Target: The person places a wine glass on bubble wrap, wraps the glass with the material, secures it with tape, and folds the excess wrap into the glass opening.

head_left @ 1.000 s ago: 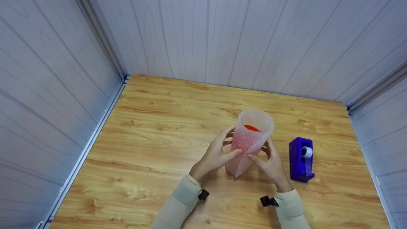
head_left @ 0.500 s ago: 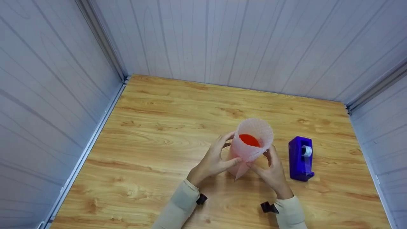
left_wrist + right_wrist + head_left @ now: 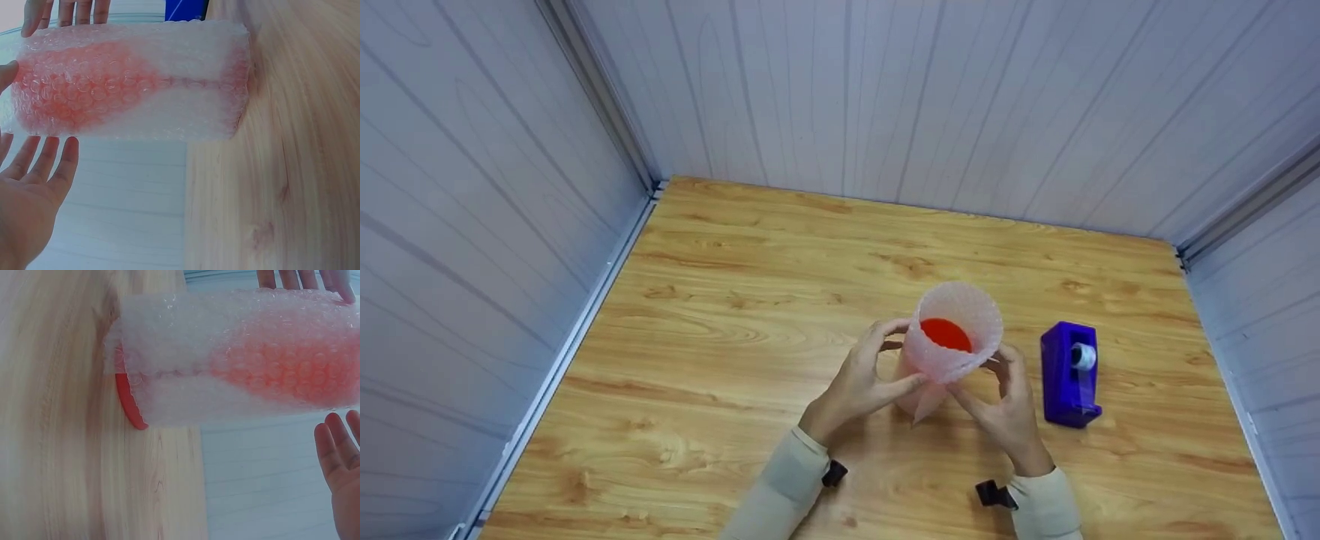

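A sheet of bubble wrap [image 3: 966,304] is rolled into an upright tube around a red goblet [image 3: 947,335]. Through the wrap in the left wrist view, the goblet's wide bowl [image 3: 84,84] narrows to a stem. Its red foot [image 3: 127,402] peeks out below the wrap's lower edge in the right wrist view, at the tabletop. From the left side my left hand [image 3: 859,381] holds the tube, fingers bent around it and thumb at the front. My right hand [image 3: 1006,412] holds the opposite side, its thumb close to the left one near the wrap's front seam.
A blue tape dispenser [image 3: 1059,379] with a roll of clear tape [image 3: 1083,357] stands on the wooden table [image 3: 735,315], right of my right hand. Pale panel walls [image 3: 840,97] enclose the table at the back and both sides.
The wrapped goblet has tipped to a more upright stance, so its opening and more red show from above. Both hands have shifted slightly towards the person with it. The dispenser stays put.
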Action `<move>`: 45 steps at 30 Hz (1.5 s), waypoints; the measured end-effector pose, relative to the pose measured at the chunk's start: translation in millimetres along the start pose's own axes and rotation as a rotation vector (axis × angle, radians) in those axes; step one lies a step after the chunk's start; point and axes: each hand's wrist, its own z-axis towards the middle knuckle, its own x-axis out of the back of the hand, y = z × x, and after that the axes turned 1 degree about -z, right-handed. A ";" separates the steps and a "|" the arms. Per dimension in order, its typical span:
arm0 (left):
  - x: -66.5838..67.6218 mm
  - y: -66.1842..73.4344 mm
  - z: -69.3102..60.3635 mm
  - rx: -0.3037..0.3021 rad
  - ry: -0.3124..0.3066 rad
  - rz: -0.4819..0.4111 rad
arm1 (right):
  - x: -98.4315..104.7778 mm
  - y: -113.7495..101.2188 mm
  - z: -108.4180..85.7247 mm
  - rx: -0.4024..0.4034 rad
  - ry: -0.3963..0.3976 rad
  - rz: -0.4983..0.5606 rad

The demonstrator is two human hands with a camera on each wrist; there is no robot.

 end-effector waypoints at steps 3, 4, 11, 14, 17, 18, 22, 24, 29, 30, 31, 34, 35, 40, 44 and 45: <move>-3.2 -11.1 -3.7 -0.003 0.018 0.001 | -0.4 0.2 1.6 0.065 0.011 -0.014; -4.4 -16.1 -5.1 -0.008 0.021 0.006 | -0.4 0.2 2.3 0.089 0.012 -0.028; -3.5 -25.1 -6.3 -0.105 -0.001 0.096 | 1.5 -3.2 5.3 0.194 0.032 -0.195; -2.3 -25.0 -6.1 -0.134 -0.008 0.134 | 1.4 -3.9 6.0 0.209 0.035 -0.221; -1.4 -25.4 -6.6 -0.147 -0.009 0.175 | 0.4 -3.1 7.1 0.237 0.032 -0.216; -1.2 -25.5 -6.8 -0.149 -0.008 0.190 | 0.1 -2.9 7.5 0.249 0.031 -0.213; -0.5 -26.1 -6.8 -0.173 -0.011 0.239 | -0.2 0.4 7.6 0.294 0.029 -0.225; 0.3 -25.3 -6.3 -0.186 -0.017 0.264 | 1.1 7.7 5.4 0.326 0.038 -0.275; 2.1 -21.1 -4.2 -0.201 -0.040 0.386 | 3.4 24.7 -0.7 0.421 0.069 -0.410; 2.4 -20.3 -3.7 -0.207 -0.043 0.415 | 2.9 25.1 -0.8 0.438 0.070 -0.416; 2.6 -19.9 -3.4 -0.214 -0.044 0.443 | 2.3 25.3 -1.0 0.451 0.068 -0.418; 3.3 -19.3 -2.6 -0.243 -0.044 0.505 | 0.1 24.7 -1.2 0.482 0.058 -0.418; 3.4 -19.3 -2.4 -0.254 -0.044 0.515 | -0.5 24.5 -1.3 0.488 0.052 -0.421; 3.7 -20.4 -1.7 -0.295 -0.036 0.516 | -0.3 23.4 -2.6 0.492 0.015 -0.438; 3.7 -21.8 -2.2 -0.322 -0.018 0.493 | 1.6 22.9 -2.5 0.474 -0.023 -0.461; 3.7 -22.0 -2.4 -0.325 -0.012 0.486 | 2.1 22.7 -2.3 0.467 -0.033 -0.472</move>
